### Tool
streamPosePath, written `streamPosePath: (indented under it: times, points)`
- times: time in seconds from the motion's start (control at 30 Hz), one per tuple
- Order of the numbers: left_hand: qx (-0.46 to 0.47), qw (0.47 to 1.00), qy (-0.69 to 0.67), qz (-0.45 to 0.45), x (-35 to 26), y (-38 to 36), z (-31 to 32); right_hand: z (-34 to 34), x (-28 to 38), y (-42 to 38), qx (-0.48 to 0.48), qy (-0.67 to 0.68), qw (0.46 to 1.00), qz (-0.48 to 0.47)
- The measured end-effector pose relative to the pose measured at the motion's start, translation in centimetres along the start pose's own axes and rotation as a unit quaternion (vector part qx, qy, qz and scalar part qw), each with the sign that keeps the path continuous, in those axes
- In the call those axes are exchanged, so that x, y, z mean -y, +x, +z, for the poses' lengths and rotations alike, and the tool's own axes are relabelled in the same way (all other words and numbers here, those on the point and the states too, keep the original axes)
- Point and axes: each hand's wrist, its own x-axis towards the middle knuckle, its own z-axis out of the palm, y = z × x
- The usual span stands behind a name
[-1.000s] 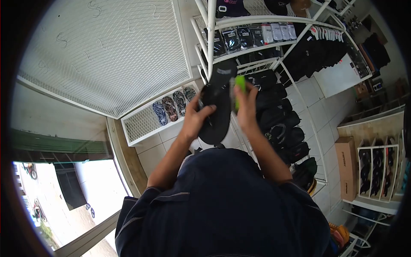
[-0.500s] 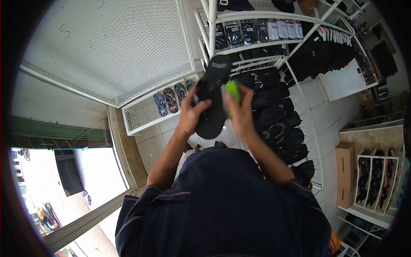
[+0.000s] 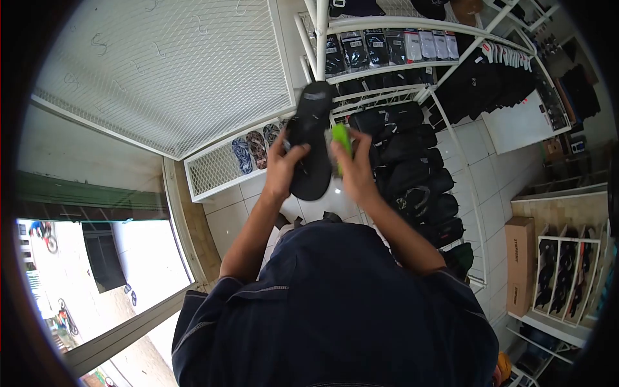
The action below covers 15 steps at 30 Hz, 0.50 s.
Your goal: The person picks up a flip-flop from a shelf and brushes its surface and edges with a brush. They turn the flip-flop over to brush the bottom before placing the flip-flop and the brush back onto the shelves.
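Note:
A black flip-flop (image 3: 312,169) is gripped in my left hand (image 3: 281,169), its footbed facing up and its toe end pointing away from me. The thumb presses on the footbed while the fingers go behind the left edge. My right hand (image 3: 356,169) is closed around a green-backed brush (image 3: 342,137), whose pale bristle side faces the sandal. The brush is close beside the sandal's right edge. Both hands are raised in front of my chest, over the tiled floor.
Patterned flip-flops (image 3: 256,148) stand in a white mesh rack (image 3: 206,182) ahead to the left. Black bags (image 3: 412,164) hang in a row at right, below shelves of packaged goods (image 3: 377,48). A cardboard box (image 3: 520,264) stands far right; a glass window (image 3: 129,277) is at left.
The flip-flop and both hands have shifted slightly left, and the sandal's lower end has risen a little. The brush has moved left with my right hand. Both grips stay the same.

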Motion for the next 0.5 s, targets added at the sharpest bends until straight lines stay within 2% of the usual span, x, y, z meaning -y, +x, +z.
streamPosePath:
  times: [0.03,0.07,0.13,0.17,0.23,0.3,0.33,0.37,0.4,0.47,0.5]
  points:
    - [0.028,0.999,0.025,-0.001,0.0,-0.4,0.7,-0.6,-0.9,2.1,-0.035,0.019,0.999,0.016]
    - [0.045,0.999,0.012,-0.020,0.1,-1.2,1.4,-1.0,-1.2,4.2,-0.097,0.003,0.995,-0.022]
    - [0.045,0.999,0.018,-0.007,1.0,-2.2,2.4,-2.3,-1.6,7.7,-0.151,-0.009,0.987,-0.048]
    - [0.046,0.999,0.018,-0.005,1.3,-2.4,2.4,-2.5,-1.7,7.9,-0.152,-0.009,0.987,-0.050]
    - [0.027,1.000,0.009,-0.003,1.7,-2.7,2.2,-2.2,-0.5,7.9,-0.149,0.004,0.989,0.013]
    - [0.005,1.000,0.004,-0.004,0.9,-1.8,1.4,-0.2,0.7,4.3,-0.086,-0.055,0.995,-0.001]
    - [-0.019,1.000,-0.003,-0.008,0.2,-1.2,0.8,1.4,-2.2,2.7,-0.091,-0.052,0.985,-0.138]
    - [-0.032,0.999,-0.016,-0.016,-0.6,-0.5,-0.3,1.7,-0.8,0.4,-0.031,-0.024,0.999,-0.019]
    - [-0.035,0.999,-0.012,0.015,-0.9,0.0,-0.8,2.0,-0.4,-1.2,0.013,0.021,1.000,0.007]
    - [-0.027,0.999,0.006,0.027,-1.6,-0.2,-1.1,1.8,0.6,-1.9,0.036,0.004,0.998,0.054]
    - [-0.029,0.999,0.007,0.025,-1.4,-0.5,-1.0,1.4,0.6,-1.1,0.022,0.002,0.999,0.028]
